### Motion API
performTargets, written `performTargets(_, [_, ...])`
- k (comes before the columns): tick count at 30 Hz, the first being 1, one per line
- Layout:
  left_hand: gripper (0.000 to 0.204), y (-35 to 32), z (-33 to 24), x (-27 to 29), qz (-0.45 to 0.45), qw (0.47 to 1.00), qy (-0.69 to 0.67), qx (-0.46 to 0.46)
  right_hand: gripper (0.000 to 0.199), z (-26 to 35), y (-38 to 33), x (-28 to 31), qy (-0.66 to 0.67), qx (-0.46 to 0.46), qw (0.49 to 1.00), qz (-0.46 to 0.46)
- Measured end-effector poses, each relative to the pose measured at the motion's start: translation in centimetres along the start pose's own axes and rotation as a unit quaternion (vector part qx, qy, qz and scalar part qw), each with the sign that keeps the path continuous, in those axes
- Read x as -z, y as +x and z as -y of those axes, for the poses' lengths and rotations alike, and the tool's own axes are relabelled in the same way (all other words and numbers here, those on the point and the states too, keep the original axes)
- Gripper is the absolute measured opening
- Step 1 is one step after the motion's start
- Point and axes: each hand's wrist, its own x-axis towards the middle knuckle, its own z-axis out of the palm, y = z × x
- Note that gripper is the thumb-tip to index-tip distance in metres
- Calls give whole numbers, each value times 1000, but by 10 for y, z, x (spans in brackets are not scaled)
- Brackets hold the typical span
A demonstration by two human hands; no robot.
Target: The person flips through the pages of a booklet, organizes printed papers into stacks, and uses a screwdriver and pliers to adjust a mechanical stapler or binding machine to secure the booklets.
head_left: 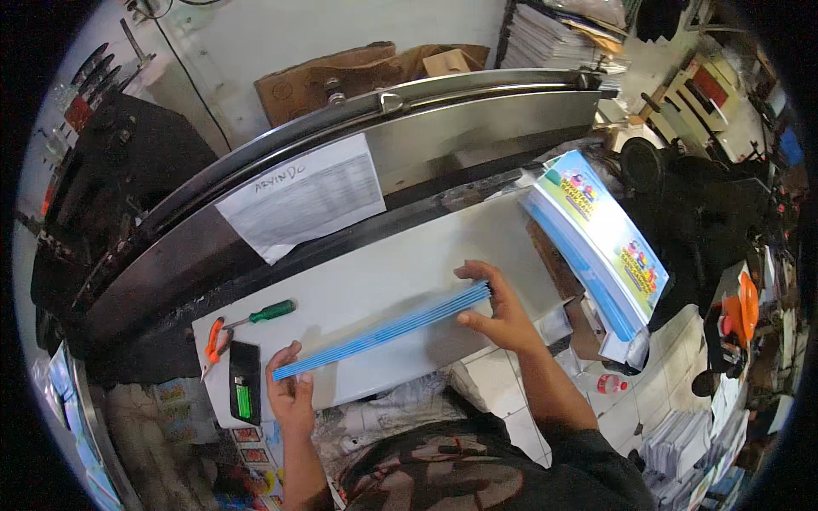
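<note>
A thin stack of blue-edged printed sheets (383, 330) is held edge-up over the white tabletop, slanting from lower left to upper right. At its left end my left hand (292, 393) is closed on it, thumb on the near side. My right hand (504, 317) takes the other end between the thumb and the fingers, which reach round to the far side. The stack's printed faces are turned out of sight. To the right stands a tall pile of blue and white printed covers (596, 234) with colourful cartoon figures.
A green-handled screwdriver (273, 311), an orange-handled tool (216, 341) and a black tray (244, 383) with a green item lie at the white table's (366, 289) left end. Behind runs a long metal machine bar (477, 119) with a paper sheet (311, 196) on it. A bottle (610, 384) is on the tiled floor.
</note>
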Motion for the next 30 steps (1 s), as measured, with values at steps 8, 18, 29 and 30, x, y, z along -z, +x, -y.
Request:
performTargets(8, [78,3,-15,-20,-13,999,-12,-46,79,-8,-10,0,42,-15,998,37])
performTargets(18, [33,18,-9,-16,-70,995,71,-21,41,-3,-9,1,-33,-82,995,-41])
performTargets(29, [34,45,4,-17,70,978,68,184,62,77,21,120,-466,-109,859,-184])
performTargets(30, [35,47,4,-18,70,979,65,181,64,83,28,140,-490,-127,848,-159])
